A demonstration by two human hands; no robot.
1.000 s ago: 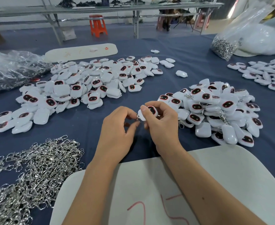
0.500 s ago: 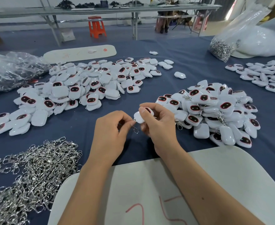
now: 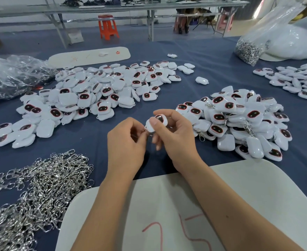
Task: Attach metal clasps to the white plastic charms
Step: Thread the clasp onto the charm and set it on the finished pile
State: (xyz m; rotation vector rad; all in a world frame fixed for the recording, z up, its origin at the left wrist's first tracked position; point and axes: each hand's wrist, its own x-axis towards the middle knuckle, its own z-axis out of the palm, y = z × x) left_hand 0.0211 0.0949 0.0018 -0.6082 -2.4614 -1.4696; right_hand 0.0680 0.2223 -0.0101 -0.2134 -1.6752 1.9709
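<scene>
My right hand (image 3: 174, 140) pinches a white plastic charm (image 3: 157, 123) with a dark red-rimmed face, held above the blue cloth. My left hand (image 3: 126, 142) pinches a small metal clasp (image 3: 145, 130) at the charm's lower left corner; most of the clasp is hidden by my fingers. A heap of loose charms (image 3: 87, 98) lies to the far left. A second heap of charms (image 3: 243, 120), some with clasps on them, lies to the right. A pile of silver clasps (image 3: 33, 185) lies at the near left.
A white board (image 3: 221, 205) with red marks lies under my forearms. A clear crumpled bag (image 3: 13, 75) sits at far left, a bag of clasps (image 3: 248, 49) at far right, more charms (image 3: 297, 78) on the right edge, a long white board (image 3: 89, 56) behind.
Both hands have shifted slightly, and the charm has turned in my right hand's fingers. My left hand has closed in on the charm's corner with the clasp.
</scene>
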